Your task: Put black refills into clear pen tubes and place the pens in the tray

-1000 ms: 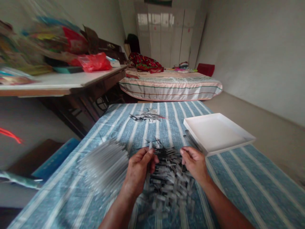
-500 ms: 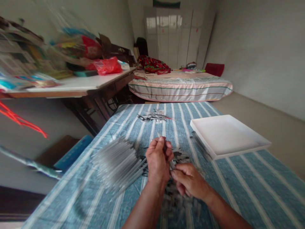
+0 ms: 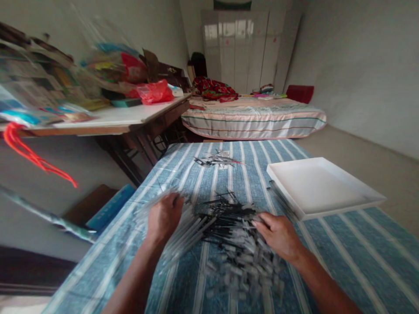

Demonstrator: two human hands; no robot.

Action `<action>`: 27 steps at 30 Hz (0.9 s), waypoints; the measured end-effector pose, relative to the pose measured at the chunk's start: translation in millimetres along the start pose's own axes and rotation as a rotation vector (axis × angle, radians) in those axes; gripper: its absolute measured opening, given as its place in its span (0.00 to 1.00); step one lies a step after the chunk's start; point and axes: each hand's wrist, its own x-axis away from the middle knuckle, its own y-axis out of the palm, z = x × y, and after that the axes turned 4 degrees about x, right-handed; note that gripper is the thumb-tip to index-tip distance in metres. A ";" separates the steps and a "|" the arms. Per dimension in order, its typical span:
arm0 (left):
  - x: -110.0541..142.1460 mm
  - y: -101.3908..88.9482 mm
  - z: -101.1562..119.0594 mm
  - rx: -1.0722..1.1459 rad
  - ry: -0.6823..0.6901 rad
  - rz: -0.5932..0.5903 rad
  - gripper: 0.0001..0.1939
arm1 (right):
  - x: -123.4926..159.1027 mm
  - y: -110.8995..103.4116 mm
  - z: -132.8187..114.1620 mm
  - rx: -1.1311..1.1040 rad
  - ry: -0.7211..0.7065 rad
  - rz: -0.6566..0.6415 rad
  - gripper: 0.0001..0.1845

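left hand (image 3: pixel 164 216) curled over grey tubes (image 3: pixel 191 235), grip unclear | right hand (image 3: pixel 278 234) pinched at mixed pile (image 3: pixel 244 244), contents unclear | left hand moved tubeward

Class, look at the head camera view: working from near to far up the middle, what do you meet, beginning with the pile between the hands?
Pile of small dark and clear pieces → small bunch of thin sticks → bed → wardrobe.
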 end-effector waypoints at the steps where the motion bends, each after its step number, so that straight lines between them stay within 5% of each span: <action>1: 5.0 2.5 -5.7 -0.105 0.030 -0.031 0.13 | 0.2 0.9 2.1 0.014 0.018 -0.004 0.16; 5: 16.0 11.3 -19.0 -0.268 0.097 -0.048 0.12 | 2.6 5.4 3.2 0.000 0.063 -0.013 0.14; 11: 15.9 14.7 -28.1 -0.207 0.109 0.009 0.13 | -0.2 6.7 -1.2 -0.141 0.019 -0.016 0.17; 14: 15.5 13.8 -26.4 -0.182 0.106 0.011 0.13 | -6.5 -0.2 7.6 -0.021 0.061 0.042 0.17; 17: 16.9 12.7 -15.8 -0.114 0.088 0.060 0.13 | -14.3 -10.9 21.2 0.315 0.271 0.053 0.16; 20: 19.0 15.8 3.5 0.044 0.091 0.050 0.14 | -19.7 -17.9 30.5 0.581 0.469 -0.079 0.15; 27: 33.2 40.2 57.4 0.367 0.253 -0.050 0.11 | -19.0 -12.7 33.8 0.648 0.563 -0.154 0.16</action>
